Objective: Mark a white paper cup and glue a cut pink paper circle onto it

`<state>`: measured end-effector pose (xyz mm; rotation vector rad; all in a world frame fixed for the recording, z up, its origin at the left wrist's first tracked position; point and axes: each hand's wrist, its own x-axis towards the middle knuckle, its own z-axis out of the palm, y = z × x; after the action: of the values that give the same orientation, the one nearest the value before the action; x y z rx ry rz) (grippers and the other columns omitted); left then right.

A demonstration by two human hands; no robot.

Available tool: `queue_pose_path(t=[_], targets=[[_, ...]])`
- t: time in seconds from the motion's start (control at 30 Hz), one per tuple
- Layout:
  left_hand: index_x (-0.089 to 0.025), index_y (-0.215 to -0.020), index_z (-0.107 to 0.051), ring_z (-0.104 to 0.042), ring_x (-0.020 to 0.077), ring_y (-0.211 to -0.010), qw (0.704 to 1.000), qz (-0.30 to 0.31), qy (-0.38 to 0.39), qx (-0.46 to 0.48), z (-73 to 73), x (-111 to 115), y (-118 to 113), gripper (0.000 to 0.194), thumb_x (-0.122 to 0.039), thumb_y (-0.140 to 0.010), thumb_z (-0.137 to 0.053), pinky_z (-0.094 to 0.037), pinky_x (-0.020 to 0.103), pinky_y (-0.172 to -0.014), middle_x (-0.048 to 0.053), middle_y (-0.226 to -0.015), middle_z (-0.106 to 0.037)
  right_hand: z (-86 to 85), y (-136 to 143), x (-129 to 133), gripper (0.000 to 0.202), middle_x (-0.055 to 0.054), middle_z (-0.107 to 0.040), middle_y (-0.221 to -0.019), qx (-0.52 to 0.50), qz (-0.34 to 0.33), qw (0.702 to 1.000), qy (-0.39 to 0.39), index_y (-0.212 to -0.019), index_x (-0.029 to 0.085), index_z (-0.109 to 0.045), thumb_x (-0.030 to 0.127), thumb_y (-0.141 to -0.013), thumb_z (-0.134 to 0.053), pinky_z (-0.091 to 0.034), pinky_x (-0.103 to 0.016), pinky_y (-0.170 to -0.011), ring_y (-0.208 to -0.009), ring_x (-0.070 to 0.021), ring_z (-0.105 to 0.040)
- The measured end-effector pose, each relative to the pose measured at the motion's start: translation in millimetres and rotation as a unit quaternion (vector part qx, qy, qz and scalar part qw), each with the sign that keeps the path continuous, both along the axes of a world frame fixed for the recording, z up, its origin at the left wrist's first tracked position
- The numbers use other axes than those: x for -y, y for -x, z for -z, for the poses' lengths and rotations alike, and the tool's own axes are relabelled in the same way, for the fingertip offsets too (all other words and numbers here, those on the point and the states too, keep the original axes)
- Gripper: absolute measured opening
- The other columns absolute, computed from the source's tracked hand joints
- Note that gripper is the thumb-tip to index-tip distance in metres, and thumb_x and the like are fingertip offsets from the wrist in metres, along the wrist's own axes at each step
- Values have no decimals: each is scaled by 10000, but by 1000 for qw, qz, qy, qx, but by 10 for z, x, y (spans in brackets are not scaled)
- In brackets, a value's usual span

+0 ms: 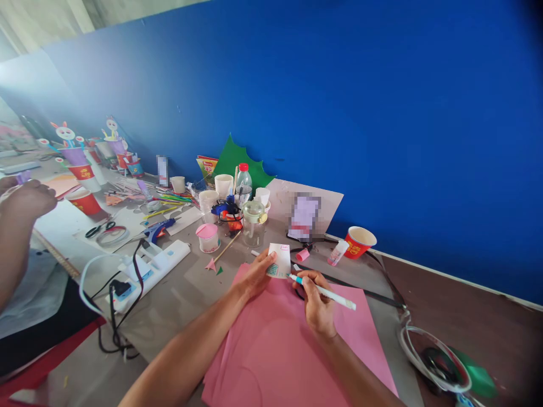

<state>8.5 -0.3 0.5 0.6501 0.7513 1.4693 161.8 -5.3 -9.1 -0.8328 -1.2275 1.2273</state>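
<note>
A small white paper piece (279, 255) is pinched in my left hand (258, 275), held up over the pink sheets. It carries a green patterned drawing at its lower left and a pink mark near the top; whether it is flat or curved I cannot tell. My right hand (319, 305) grips a marker pen (333, 295) with a white barrel and a blue-green collar. The pen's tip is at the lower right edge of the white piece. Beneath both hands lies a stack of pink paper (288, 350).
Behind my hands stand a glass jar (253, 226), a pink-lidded tub (208, 237), a phone (304, 217), a glue bottle (338, 252) and a red cup (360, 242). A power strip (153, 277) with cables sits left, near a glue gun (160, 230). Another person's hand (27, 198) works far left.
</note>
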Motion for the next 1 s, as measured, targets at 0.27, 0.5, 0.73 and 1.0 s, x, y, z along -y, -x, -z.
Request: queue_pose_path(t=[0.27, 0.5, 0.73, 1.0], targets=[[-153, -928, -677, -598, 163, -740, 1000, 0, -20, -20, 4, 5, -5, 458, -504, -658, -793, -415, 249, -649, 49, -795, -654, -50, 7, 28, 269, -21, -647, -703, 23, 8, 1000, -12, -794, 200, -647, 460, -843, -598, -483, -267, -568, -591, -145, -570], [-157, -954, -665, -598, 155, -716, 1000, 3, -16, -22, 8, 7, -1, 471, -497, -656, -797, -431, 256, -664, 42, -795, -659, -79, 10, 39, 280, -16, -635, -687, 38, 15, 999, -29, -799, 201, -649, 471, -847, -594, -492, -269, -579, -612, -153, -586], [-147, -969, -658, -612, 170, -747, 1000, 7, -23, -20, 21, 0, 1, 468, -492, -679, -783, -433, 265, -676, 49, -806, -662, -62, 11, 19, 272, -16, -635, -690, 38, 15, 999, -30, -804, 202, -646, 465, -846, -595, -486, -268, -574, -615, -156, -590], [-147, -951, -665, -567, 127, -661, 1000, 5, -20, -18, 16, -4, 2, 455, -479, -669, -796, -421, 244, -641, 30, -767, -645, -62, 18, 22, 253, -5, -620, -668, 44, 14, 998, -37, -798, 202, -637, 442, -857, -581, -455, -259, -548, -598, -148, -556]])
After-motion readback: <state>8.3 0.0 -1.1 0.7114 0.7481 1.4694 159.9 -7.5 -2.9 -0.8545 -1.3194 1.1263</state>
